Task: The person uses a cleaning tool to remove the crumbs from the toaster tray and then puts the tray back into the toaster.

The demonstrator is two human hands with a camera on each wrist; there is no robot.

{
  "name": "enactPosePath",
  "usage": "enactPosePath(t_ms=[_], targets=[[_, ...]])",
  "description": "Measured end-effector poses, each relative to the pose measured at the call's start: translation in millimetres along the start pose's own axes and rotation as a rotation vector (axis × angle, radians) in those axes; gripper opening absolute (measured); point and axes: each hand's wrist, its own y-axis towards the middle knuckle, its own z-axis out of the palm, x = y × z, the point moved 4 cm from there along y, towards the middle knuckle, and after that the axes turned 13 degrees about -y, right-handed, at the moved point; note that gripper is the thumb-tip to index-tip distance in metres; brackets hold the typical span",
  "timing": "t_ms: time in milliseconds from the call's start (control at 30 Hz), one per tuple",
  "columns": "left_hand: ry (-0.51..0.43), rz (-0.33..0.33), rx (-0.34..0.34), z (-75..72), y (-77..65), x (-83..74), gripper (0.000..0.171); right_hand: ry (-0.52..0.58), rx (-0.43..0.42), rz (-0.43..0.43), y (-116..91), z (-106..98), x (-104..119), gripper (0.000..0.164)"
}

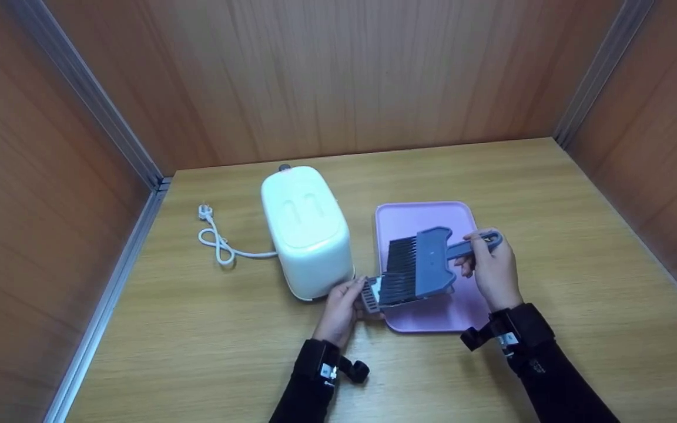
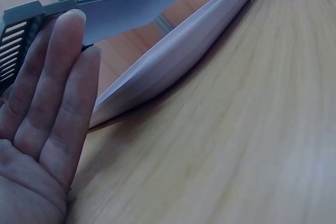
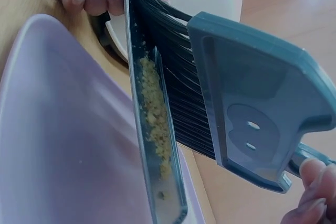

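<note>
My right hand [image 1: 496, 275] grips the looped handle of a blue-grey brush [image 1: 432, 261], whose face carries a snout-shaped patch with two small holes. My left hand [image 1: 340, 307] holds a grey dustpan [image 1: 372, 295] by its slotted end, thumb on top and several fingers stretched out beneath it. The brush's dark bristles [image 3: 181, 93] lie against the dustpan. Yellowish crumbs [image 3: 155, 111] gather along the pan's edge in the right wrist view. Below both tools is a light purple tray [image 1: 397, 217]; the brush hides most of the dustpan in the head view.
Beside my left hand stands a white, rounded appliance [image 1: 306, 229]. Its white cord and plug [image 1: 215, 235] lie looped on the wooden table [image 1: 197, 352]. Wood panels [image 1: 344, 76] enclose the back and both sides.
</note>
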Motion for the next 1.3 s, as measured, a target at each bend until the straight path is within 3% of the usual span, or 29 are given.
enactPosePath(t_ms=[267,767,1067,1300], targets=[[0.012,-0.002,-0.011,0.5,0.1,-0.6,0.041,-0.053,-0.016,-0.042,0.6,-6.4,2.7,0.024],[0.017,-0.010,-0.028,-0.6,0.6,-0.6,0.040,-0.086,0.013,-0.008,8.2,-21.5,-4.3,0.027],[0.026,-0.008,-0.014,-1.0,-0.1,-0.3,0.040,0.033,-0.006,0.025,8.1,-27.6,-8.9,0.021],[0.035,-0.006,-0.014,-1.5,0.2,0.1,0.041,-0.058,-0.028,-0.010,11.2,-37.5,-14.4,0.024]])
